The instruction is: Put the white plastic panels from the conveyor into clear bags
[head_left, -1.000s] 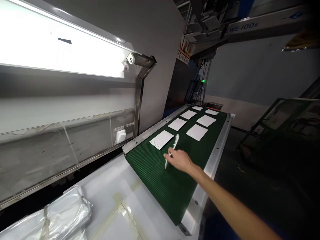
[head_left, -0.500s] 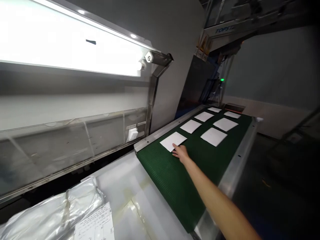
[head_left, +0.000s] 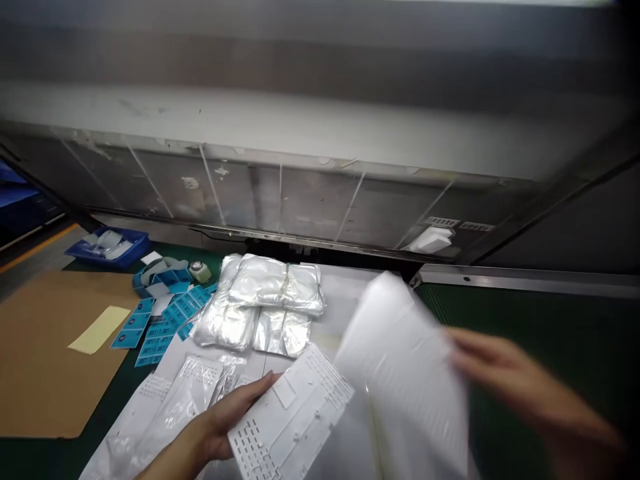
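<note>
In the lower middle of the head view, my left hand [head_left: 233,410] grips a white plastic panel [head_left: 295,417] by its left edge. The panel has rows of slots at both ends and lies tilted in the hand. On the right, my right hand [head_left: 493,363] is smeared by motion, its fingers closed on the edge of a thin white sheet [head_left: 400,373]. That sheet stands raised beside the panel, blurred; it may be foam or a bag. White slotted panels in clear plastic bags [head_left: 185,393] lie left of my left hand.
Bundles of clear plastic bags [head_left: 277,283] lie behind the panel. Blue label sheets [head_left: 167,327], a small jar [head_left: 200,271], a blue tray [head_left: 135,252] and cardboard [head_left: 55,347] are at left. A green conveyor belt [head_left: 550,320] runs at right; a metal-framed partition stands behind.
The view has swung left from the belt to the worktable. My right hand has left the white piece on the belt and now holds a white sheet. My left hand has appeared, holding a panel.
</note>
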